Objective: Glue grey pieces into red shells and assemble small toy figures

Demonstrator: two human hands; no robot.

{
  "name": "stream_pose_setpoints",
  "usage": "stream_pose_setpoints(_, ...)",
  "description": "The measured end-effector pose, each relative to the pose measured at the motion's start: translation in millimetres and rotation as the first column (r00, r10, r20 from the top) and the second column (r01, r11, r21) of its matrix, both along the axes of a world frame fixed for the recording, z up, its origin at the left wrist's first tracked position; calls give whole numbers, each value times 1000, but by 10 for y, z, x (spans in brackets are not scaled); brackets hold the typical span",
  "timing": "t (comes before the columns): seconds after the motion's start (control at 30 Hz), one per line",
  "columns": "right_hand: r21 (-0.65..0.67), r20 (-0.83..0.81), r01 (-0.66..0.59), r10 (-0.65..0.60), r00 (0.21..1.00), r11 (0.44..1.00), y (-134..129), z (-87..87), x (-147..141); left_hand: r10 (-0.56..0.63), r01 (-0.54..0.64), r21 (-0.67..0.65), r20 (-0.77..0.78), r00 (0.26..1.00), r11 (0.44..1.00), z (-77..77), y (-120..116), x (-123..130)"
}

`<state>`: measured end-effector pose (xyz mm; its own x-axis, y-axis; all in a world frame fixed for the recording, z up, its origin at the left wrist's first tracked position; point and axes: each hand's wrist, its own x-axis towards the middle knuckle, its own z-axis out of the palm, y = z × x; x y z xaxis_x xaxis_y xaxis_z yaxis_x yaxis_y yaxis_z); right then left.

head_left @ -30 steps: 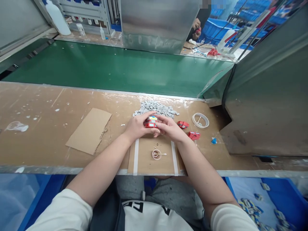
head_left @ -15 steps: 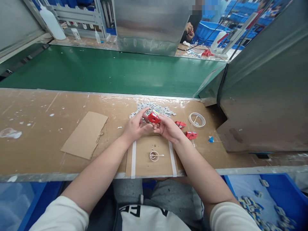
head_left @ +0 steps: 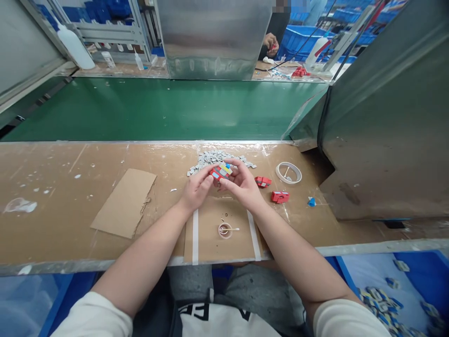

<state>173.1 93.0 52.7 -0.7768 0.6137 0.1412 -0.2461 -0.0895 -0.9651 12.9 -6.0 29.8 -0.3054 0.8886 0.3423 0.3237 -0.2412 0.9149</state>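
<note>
Between my hands is a small red toy car [head_left: 218,173] with light-blue windows and yellow and blue parts on its upper side. My left hand [head_left: 196,191] grips its left end with thumb and fingers. On the other side, my right hand [head_left: 246,189] closes round its right end, thumb at the near edge. Just beyond lies a heap of small grey pieces [head_left: 210,158]. To the right of my right hand rest a red toy car [head_left: 263,181] and, nearer me, another red car body [head_left: 279,197]. A small cup [head_left: 224,230] with a cotton swab across it stands below my hands.
A torn cardboard sheet [head_left: 123,203] lies left, a white tape ring [head_left: 288,173] right. Behind the table runs a green belt [head_left: 140,110]. A metal housing [head_left: 382,126] rises at right. Below it, a blue bin [head_left: 421,271] holds several small parts. A co-worker's hands [head_left: 271,44] show across the belt.
The toy car has been turned, so its windows and yellow-blue top now face me. My left fingers, spread before, have closed on it. The camera view has shifted slightly.
</note>
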Motion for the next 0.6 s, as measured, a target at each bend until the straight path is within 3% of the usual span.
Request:
stream_pose_setpoints(0.23,24,14,-41,40,999,999,7,0,4,62,-62,-14,-16,998,998,27,-21,36)
stream_pose_setpoints(0.43,-17,44,-194,195,980,981,11,14,13,27,-25,-53,29,999,998,37,-4,30)
stream_pose_setpoints(0.53,71,157,-165,153,976,984,136,25,-116,79,-69,-86,117,990,994,32,33,43)
stream_pose_setpoints(0.6,188,245,-95,47,968,978,424,32,-310,177,-154,-108,243,954,982,31,48,63)
